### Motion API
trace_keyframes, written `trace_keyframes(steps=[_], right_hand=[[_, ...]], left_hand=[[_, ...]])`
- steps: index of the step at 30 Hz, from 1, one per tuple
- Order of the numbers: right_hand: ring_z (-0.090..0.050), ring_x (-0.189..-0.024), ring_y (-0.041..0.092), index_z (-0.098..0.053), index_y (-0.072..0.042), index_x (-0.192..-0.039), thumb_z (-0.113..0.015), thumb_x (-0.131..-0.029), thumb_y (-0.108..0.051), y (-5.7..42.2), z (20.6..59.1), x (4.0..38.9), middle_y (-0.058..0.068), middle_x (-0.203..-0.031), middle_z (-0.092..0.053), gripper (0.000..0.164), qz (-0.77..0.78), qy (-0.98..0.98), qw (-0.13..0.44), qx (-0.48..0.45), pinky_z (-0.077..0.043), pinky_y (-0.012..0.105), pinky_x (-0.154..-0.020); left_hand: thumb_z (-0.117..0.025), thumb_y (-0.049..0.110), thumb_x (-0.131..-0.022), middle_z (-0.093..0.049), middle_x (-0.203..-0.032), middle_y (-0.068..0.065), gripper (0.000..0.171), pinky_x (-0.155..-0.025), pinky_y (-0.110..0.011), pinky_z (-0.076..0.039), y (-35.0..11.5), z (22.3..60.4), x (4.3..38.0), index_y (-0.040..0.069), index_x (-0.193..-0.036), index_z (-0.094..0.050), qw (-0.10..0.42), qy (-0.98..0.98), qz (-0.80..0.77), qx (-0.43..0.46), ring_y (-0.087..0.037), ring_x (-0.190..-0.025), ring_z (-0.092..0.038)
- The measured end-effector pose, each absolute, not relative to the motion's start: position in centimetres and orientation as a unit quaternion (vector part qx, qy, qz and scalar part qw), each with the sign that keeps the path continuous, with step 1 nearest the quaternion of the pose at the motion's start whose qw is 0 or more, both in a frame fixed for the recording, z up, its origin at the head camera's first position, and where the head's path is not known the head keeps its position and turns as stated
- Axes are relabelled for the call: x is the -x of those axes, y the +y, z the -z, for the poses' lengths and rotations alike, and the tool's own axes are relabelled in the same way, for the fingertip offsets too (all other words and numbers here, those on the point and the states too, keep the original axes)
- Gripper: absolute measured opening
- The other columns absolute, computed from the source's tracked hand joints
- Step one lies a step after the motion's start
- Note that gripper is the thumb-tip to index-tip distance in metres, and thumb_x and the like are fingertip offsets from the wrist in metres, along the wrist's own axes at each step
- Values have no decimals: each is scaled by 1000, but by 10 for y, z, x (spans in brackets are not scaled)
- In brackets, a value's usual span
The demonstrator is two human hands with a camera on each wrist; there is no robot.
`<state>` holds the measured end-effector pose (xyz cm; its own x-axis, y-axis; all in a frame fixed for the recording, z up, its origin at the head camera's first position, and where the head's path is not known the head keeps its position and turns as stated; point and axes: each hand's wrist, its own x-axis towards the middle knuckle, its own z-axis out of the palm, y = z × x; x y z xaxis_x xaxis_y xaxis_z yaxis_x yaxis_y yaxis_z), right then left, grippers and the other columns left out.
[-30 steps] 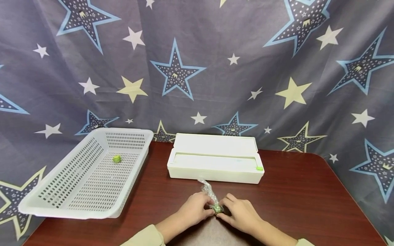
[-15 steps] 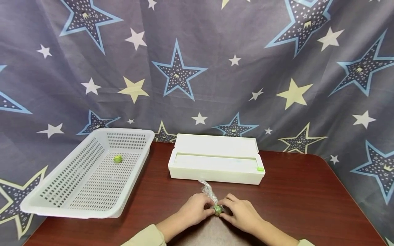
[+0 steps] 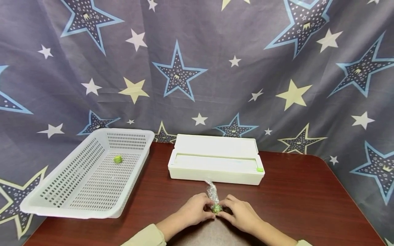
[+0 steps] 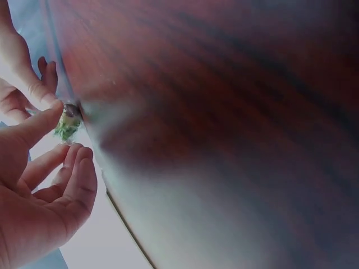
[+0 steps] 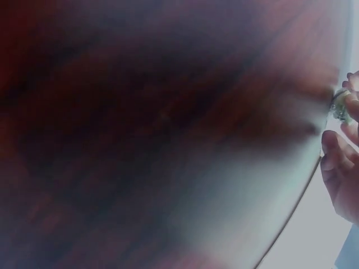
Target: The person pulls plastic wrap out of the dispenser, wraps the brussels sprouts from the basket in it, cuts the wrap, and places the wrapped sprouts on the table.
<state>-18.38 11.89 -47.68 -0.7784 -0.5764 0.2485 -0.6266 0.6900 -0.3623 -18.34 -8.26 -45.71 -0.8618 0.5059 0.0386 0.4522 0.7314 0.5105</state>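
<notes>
Between both hands, near the front of the table, lies a small round green bundle (image 3: 217,209) in crinkled clear plastic wrap; its exact kind is unclear. A twisted tail of the wrap (image 3: 212,191) runs away from it toward the white box. My left hand (image 3: 197,209) pinches the bundle from the left with thumb and fingers. From the right side, my right hand (image 3: 241,213) pinches it too. The left wrist view shows the green bundle (image 4: 68,126) at the fingertips, partly covered. In the right wrist view only a sliver of the bundle (image 5: 340,106) appears.
A white perforated basket (image 3: 123,201) stands at the left with a small green piece (image 3: 117,159) inside. Behind the hands sits a long white box (image 3: 215,174), lid raised, with a green slider (image 3: 260,169). A starry curtain (image 3: 221,102) hangs behind the table (image 3: 304,198).
The bundle has turned slightly between the fingers, and its wrap tail has swung to the right and stands straighter. Both hands have stayed in nearly the same place.
</notes>
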Motion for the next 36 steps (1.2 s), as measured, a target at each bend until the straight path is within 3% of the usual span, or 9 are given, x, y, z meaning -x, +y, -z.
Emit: trace_keyframes(steps=[9,21,28,36], right_hand=[[-45,-66,-4,-68,-24,-96,-63,-85,-44,117,481,184,-15,-84,-53,24,-251,-921,44,-293,-40,18,-57],[-41,-63,-3,-69,-20,-96,-64,-84,-44,116,478,186,-12,-78,-50,28,-300,-914,15,-272,-37,17,-55],[-47,-68,-2,-65,-19,-105,-71,-80,-38,118,481,185,-12,-83,-55,32,-308,-904,57,-291,-39,17,-57],[-44,-63,-3,-68,-20,-98,-78,-74,-27,117,485,185,-11,-79,-53,26,-288,-900,97,-312,-37,15,-54]], left_hand=[[-75,27,-78,-56,-78,6,24,-61,-14,-39,-82,460,186,14,-99,-73,44,932,-254,-257,-1,-67,-46],[-76,28,-77,-55,-78,6,30,-60,-14,-37,-81,459,189,13,-103,-73,56,936,-233,-258,1,-66,-39],[-71,30,-81,-58,-85,4,33,-65,-18,-41,-80,456,189,11,-108,-71,64,939,-212,-263,0,-72,-46],[-68,30,-84,-57,-84,3,32,-66,-19,-43,-80,455,188,10,-108,-71,70,941,-203,-263,-2,-72,-48]])
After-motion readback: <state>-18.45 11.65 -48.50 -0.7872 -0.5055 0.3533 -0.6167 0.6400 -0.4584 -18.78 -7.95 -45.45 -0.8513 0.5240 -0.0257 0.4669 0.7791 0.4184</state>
